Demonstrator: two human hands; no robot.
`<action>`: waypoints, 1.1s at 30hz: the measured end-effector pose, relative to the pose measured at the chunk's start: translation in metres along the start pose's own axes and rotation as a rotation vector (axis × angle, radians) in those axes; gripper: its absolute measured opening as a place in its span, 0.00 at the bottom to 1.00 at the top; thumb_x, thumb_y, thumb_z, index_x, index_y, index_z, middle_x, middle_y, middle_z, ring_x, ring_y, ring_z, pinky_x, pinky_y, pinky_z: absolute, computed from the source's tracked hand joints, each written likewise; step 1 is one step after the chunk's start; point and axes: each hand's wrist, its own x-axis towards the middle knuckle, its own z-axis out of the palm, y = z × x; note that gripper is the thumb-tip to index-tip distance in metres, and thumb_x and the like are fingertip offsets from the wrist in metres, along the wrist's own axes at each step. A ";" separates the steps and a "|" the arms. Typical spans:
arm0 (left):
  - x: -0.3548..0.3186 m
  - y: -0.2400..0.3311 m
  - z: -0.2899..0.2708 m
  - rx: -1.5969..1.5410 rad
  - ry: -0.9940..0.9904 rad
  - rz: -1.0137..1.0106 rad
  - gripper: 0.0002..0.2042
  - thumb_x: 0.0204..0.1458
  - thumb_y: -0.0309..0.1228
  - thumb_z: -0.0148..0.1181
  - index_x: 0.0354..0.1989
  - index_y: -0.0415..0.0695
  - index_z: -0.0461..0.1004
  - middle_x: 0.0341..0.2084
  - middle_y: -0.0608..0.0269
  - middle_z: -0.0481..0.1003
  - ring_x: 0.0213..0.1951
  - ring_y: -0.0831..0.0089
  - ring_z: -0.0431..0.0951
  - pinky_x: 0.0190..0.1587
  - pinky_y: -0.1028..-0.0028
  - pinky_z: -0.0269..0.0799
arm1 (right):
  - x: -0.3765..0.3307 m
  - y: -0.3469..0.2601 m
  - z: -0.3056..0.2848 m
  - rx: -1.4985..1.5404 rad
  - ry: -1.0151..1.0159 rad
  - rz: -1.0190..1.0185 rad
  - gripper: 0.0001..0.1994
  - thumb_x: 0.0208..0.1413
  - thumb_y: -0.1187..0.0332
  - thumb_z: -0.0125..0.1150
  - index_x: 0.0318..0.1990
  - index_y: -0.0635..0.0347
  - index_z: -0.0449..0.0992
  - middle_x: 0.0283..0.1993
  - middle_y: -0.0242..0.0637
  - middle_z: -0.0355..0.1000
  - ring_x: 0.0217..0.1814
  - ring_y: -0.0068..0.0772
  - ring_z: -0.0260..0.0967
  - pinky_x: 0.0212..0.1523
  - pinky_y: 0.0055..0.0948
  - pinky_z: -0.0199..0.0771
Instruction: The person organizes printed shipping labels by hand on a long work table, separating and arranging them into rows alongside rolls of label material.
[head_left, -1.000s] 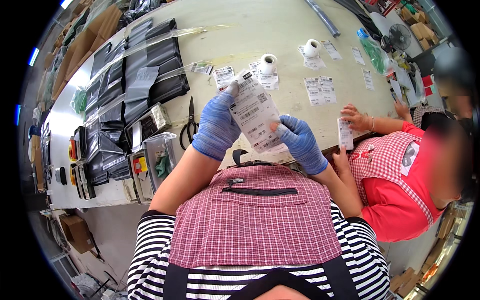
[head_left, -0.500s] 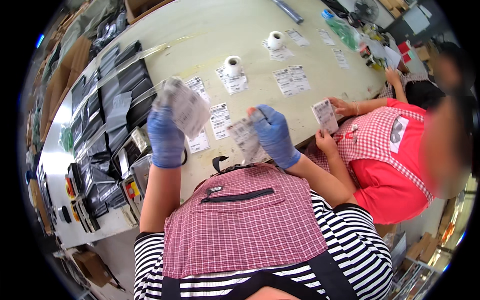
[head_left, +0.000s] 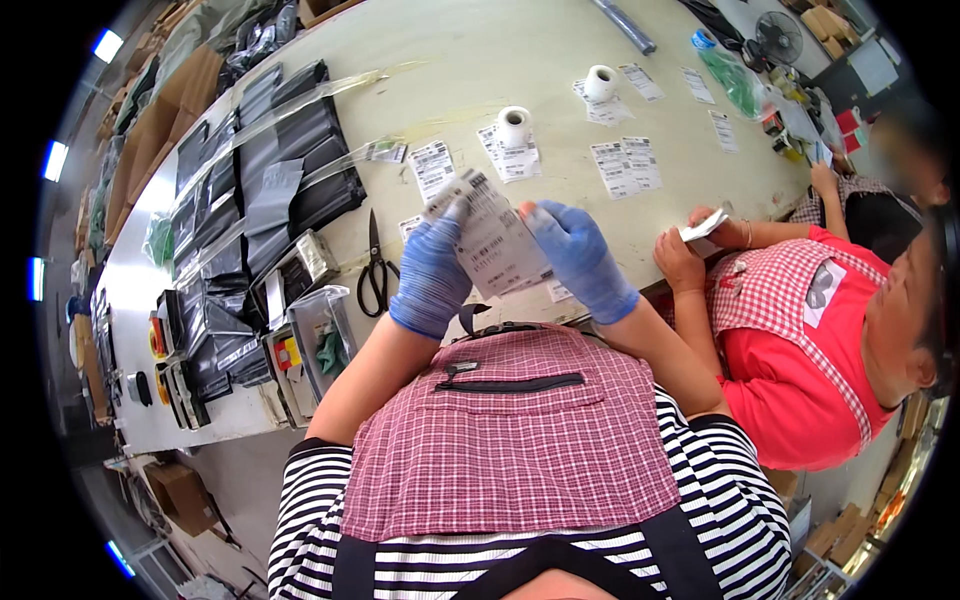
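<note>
Both my hands wear blue gloves and meet in front of my checked apron. My left hand (head_left: 432, 272) grips a stack of white printed labels (head_left: 492, 240) by its left side. My right hand (head_left: 582, 258) is closed at the stack's right edge, with a bare fingertip showing. How many sheets lie together, I cannot tell. Beyond the stack, a printed label sheet (head_left: 432, 168) lies on the table, and part of another is covered by my left hand. Black-handled scissors (head_left: 374, 282) rest left of my left hand.
White rolls (head_left: 514, 130) stand on label sheets farther back on the table (head_left: 400, 110). Black plastic bags (head_left: 310, 160) cover the left side, near a clear bin (head_left: 322, 335). At my right, a co-worker in red (head_left: 800, 330) holds a folded paper (head_left: 704, 226).
My hands have come together: the left moved right with its stack, and the right brought its labels to it. The scissors now show. The co-worker's paper has tilted.
</note>
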 end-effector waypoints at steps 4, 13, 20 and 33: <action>0.001 0.019 0.002 -0.086 0.041 -0.030 0.13 0.60 0.33 0.52 0.50 0.41 0.69 0.41 0.55 0.75 0.44 0.61 0.78 0.48 0.60 0.76 | -0.021 0.003 -0.013 -0.005 -0.190 0.137 0.18 0.62 0.57 0.54 0.40 0.68 0.77 0.27 0.35 0.74 0.30 0.19 0.68 0.35 0.22 0.71; -0.006 0.026 0.012 -0.142 0.040 -0.014 0.14 0.59 0.35 0.53 0.49 0.42 0.70 0.40 0.54 0.75 0.43 0.59 0.78 0.48 0.58 0.76 | -0.031 0.002 -0.006 -0.072 -0.141 -0.019 0.12 0.62 0.65 0.54 0.39 0.67 0.76 0.25 0.33 0.72 0.28 0.17 0.67 0.31 0.22 0.71; 0.003 0.032 0.005 -0.129 0.206 0.163 0.15 0.59 0.38 0.54 0.49 0.43 0.69 0.40 0.56 0.75 0.44 0.61 0.77 0.48 0.59 0.76 | -0.032 0.003 0.002 -0.152 0.081 -0.118 0.12 0.63 0.64 0.54 0.34 0.65 0.75 0.21 0.34 0.69 0.23 0.19 0.62 0.25 0.24 0.66; -0.017 0.009 0.024 0.025 -0.036 -0.319 0.24 0.58 0.44 0.55 0.58 0.41 0.65 0.47 0.54 0.72 0.50 0.65 0.74 0.53 0.64 0.72 | 0.015 -0.014 0.016 -0.380 0.227 -0.202 0.12 0.62 0.63 0.53 0.35 0.64 0.75 0.24 0.46 0.72 0.25 0.39 0.70 0.30 0.32 0.70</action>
